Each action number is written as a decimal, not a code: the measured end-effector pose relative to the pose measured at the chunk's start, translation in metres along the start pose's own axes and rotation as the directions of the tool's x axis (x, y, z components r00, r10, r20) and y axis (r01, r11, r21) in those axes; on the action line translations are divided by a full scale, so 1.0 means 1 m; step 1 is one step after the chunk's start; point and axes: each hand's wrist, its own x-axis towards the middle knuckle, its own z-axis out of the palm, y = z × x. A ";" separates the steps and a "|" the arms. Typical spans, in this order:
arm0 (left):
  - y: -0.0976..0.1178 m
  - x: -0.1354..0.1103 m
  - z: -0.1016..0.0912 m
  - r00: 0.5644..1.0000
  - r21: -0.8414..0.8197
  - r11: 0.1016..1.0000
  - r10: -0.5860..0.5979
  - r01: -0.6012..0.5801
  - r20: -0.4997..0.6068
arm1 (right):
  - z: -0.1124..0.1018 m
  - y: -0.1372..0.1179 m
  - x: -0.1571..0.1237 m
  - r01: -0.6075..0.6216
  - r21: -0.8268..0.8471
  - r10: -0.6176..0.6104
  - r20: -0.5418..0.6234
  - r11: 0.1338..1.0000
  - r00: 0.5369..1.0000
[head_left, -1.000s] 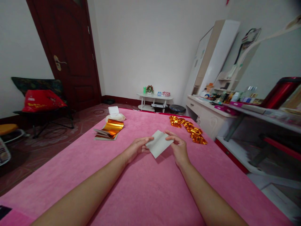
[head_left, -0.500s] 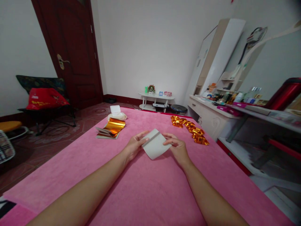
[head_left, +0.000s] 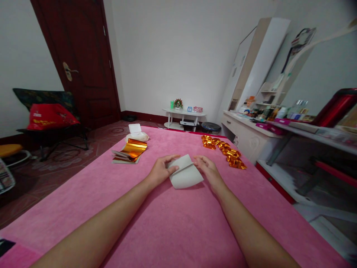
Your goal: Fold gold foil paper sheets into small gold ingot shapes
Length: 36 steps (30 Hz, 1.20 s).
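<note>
A pale grey sheet of paper with a folded band along its upper part is held above the pink cover. My left hand is closed on its left side, thumb on top and fingers behind. At the upper right end of the fold, my right hand has its bent fingertips at the paper's edge; the lower right corner sticks out free. A stack of gold foil paper with grey backs lies beyond my left hand. Folded shiny gold pieces lie in a row beyond my right hand.
The pink cover spreads beneath my arms. A white packet with a raised lid sits behind the foil stack. A cluttered white dressing table stands at right, a chair with a red bag at left, and a low white table ahead.
My right hand has shifted from the paper's right corner to the end of the fold. The folded band now looks wider, and the sheet's lower part has turned. The view has shifted slightly.
</note>
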 end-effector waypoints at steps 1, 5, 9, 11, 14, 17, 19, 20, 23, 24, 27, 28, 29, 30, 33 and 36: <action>0.003 0.000 0.001 1.000 0.029 0.999 0.022 -0.022 0.011 | 0.002 -0.001 0.000 0.006 -0.017 -0.006 0.028 1.000 1.000; 0.012 -0.001 0.005 0.999 0.018 0.999 0.043 -0.043 -0.018 | 0.008 -0.004 -0.001 -0.010 0.023 0.009 0.044 1.000 0.999; 0.018 -0.004 0.005 0.994 -0.120 0.987 -0.106 0.104 -0.015 | 0.011 -0.004 -0.003 -0.073 0.063 0.078 -0.077 0.995 0.994; 0.016 -0.005 0.004 0.978 -0.162 0.965 -0.207 0.206 0.017 | 0.012 0.001 -0.005 -0.109 0.038 0.113 -0.129 0.993 0.985; 0.004 -0.006 0.004 0.947 -0.096 0.943 -0.314 0.319 0.068 | 0.011 0.012 -0.008 -0.192 -0.067 0.183 -0.118 0.979 0.976; -0.007 -0.007 0.005 0.958 0.144 0.960 -0.260 0.242 0.123 | 0.005 0.022 -0.012 -0.241 -0.233 0.241 -0.030 0.942 0.970; -0.008 -0.008 0.008 0.977 0.380 0.922 -0.142 0.074 0.156 | 0.000 0.023 -0.017 -0.194 -0.438 0.202 -0.029 0.878 0.979; -0.006 -0.009 0.009 0.985 0.501 0.865 -0.060 -0.031 0.164 | -0.003 0.022 -0.019 -0.146 -0.565 0.153 -0.036 0.812 0.988; 0.007 -0.015 0.011 0.964 0.760 0.596 0.203 -0.260 0.170 | -0.009 0.016 -0.029 -0.006 -0.861 -0.041 -0.032 0.508 0.999; 0.011 -0.018 0.011 0.953 0.817 0.505 0.252 -0.277 0.167 | -0.010 0.014 -0.033 0.030 -0.904 -0.111 -0.019 0.426 0.994; 0.018 -0.027 0.012 0.878 0.845 0.271 0.275 -0.462 0.391 | -0.013 0.014 -0.043 0.251 -0.899 -0.254 0.165 0.358 0.953; 0.019 -0.029 0.013 0.827 0.802 0.222 0.249 -0.555 0.503 | -0.014 0.015 -0.045 0.349 -0.858 -0.281 0.253 0.377 0.926; 0.019 -0.031 0.013 0.778 0.756 0.191 0.222 -0.626 0.588 | -0.015 0.017 -0.046 0.439 -0.805 -0.302 0.336 0.399 0.892; 0.019 -0.033 0.013 0.742 0.723 0.169 0.211 -0.669 0.637 | -0.016 0.019 -0.046 0.509 -0.753 -0.320 0.402 0.418 0.858; 0.020 -0.035 0.012 0.725 0.734 0.111 0.312 -0.670 0.614 | -0.021 0.025 -0.043 0.572 -0.697 -0.326 0.471 0.432 0.820; 0.021 -0.034 0.012 0.710 0.747 0.083 0.393 -0.660 0.585 | -0.027 0.030 -0.038 0.550 -0.693 -0.282 0.473 0.467 0.835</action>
